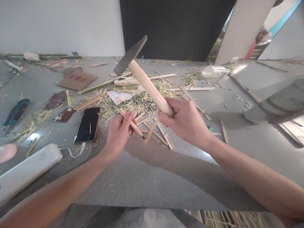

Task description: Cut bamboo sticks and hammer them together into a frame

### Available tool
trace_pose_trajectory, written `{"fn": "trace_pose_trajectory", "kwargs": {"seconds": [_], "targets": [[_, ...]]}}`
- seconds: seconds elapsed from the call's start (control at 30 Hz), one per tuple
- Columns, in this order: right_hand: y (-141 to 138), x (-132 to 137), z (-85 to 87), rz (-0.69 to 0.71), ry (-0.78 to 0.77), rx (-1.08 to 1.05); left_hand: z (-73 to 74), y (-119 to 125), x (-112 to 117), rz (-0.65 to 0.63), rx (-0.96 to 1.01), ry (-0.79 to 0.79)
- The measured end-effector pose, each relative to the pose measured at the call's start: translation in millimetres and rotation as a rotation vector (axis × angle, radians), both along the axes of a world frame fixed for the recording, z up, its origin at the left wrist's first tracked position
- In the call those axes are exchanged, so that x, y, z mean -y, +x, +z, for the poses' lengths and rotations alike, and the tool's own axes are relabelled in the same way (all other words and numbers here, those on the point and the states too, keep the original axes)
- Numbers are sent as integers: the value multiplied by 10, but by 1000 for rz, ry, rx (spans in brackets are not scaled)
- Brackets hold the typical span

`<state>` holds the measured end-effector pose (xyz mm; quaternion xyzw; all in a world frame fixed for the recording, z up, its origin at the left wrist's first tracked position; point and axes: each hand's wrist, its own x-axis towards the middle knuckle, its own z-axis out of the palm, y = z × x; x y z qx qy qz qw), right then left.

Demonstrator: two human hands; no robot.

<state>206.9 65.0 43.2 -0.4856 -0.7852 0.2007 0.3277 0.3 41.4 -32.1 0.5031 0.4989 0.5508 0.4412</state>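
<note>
My right hand (185, 120) grips a hammer (149, 85) low on its pale wooden handle, the dark metal head raised up and to the left. A flat bamboo strip (152, 129) slants down from the fingertips of that hand; whether they pinch it I cannot tell. My left hand (121, 129) is closed round a slim wooden-handled tool (135, 126) with a small dark tip, slanting down to the right. The tip is at the strip's lower part, close to the table. Other split bamboo pieces (166, 136) lie just beyond the hands.
Bamboo shavings (152, 98) are heaped behind the hands. On the left are a phone (87, 125), a white power strip (30, 172), a blue-handled tool (16, 114) and cardboard (77, 79). Rightward lie small rings (237, 97), a plastic bottle (213, 71) and a large grey cylinder (275, 104).
</note>
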Motion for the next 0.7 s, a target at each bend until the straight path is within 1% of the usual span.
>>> {"fn": "trace_pose_trajectory", "kwargs": {"seconds": [0.1, 0.17, 0.23, 0.33, 0.4, 0.47, 0.53, 0.6, 0.63, 0.7], "targets": [[27, 7, 80, -37, -50, -58, -31, 8, -66, 82, 307, -92], [49, -12, 121, -58, -89, -146, -33, -5, -92, 150, 436, -125], [82, -55, 152, -89, -108, -253, -35, -37, -119, 220, 519, -148], [156, -150, 188, -133, -70, -384, -45, -100, -175, 296, 570, -159], [207, -204, 204, -145, -54, -416, -45, -122, -202, 292, 536, -111], [237, -228, 200, -151, -99, -369, -29, -110, -192, 215, 440, -6], [228, -213, 166, -132, -178, -253, -1, -69, -137, 101, 298, 129], [180, -168, 109, -82, -238, -123, 27, -22, -53, 10, 149, 266], [145, -140, 76, -52, -247, -66, 36, -4, -9, -24, 81, 329], [68, -85, 15, 1, -219, 31, 40, 13, 65, -81, -63, 442]]}}
